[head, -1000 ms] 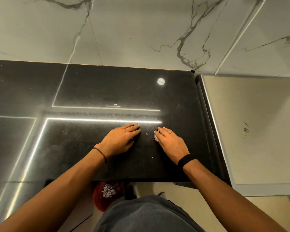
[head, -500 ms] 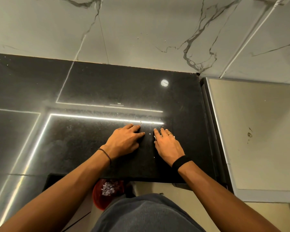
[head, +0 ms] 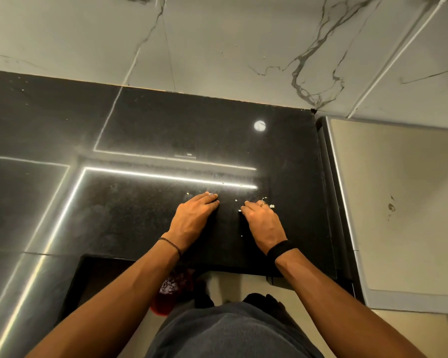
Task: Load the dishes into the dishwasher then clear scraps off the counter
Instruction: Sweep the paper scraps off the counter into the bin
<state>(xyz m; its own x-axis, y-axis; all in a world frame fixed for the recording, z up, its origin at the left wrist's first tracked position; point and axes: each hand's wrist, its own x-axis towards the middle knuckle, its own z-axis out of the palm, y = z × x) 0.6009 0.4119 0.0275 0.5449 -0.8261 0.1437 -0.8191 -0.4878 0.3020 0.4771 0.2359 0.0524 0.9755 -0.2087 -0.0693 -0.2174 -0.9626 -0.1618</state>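
Small pale scraps [head: 265, 202] lie scattered on the black counter [head: 145, 215] around my fingertips. My left hand [head: 194, 215] lies flat on the counter, fingers straight and pointing right. My right hand [head: 263, 219] rests beside it a short gap away, fingers bent down onto the surface, with a white crumb [head: 239, 210] at its fingertips. Whether it pinches that crumb I cannot tell. No dishes or dishwasher show in this view.
A marble wall [head: 217, 47] backs the counter. A beige appliance top [head: 398, 202] adjoins the counter's right end. Below the front edge, a red bin [head: 166, 298] holding pale scraps stands on the floor near my feet.
My hands have drawn slightly apart, and the right hand's fingers have bent down from flat. A few more crumbs show beside the right hand.
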